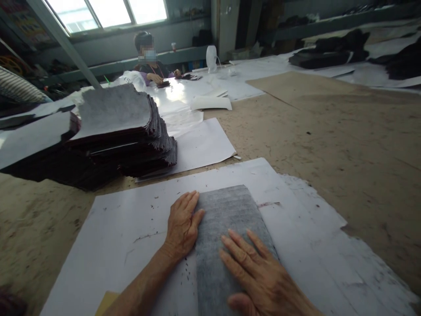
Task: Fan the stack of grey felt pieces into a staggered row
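Fabric piece: mottled grey on my screen, faintly banded
Paper: white, dark-flecked
Tabletop: tan, I see dark speckles

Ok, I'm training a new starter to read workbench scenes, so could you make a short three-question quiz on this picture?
1. True or false: the right hand is on the gray material with its fingers spread.
2. Where is the left hand?
A) On the tall stack
B) At the gray material's left edge
C) At the gray material's right edge
3. Fill in: the paper under the gray material is ____ in color.

Key: 1. True; 2. B; 3. white
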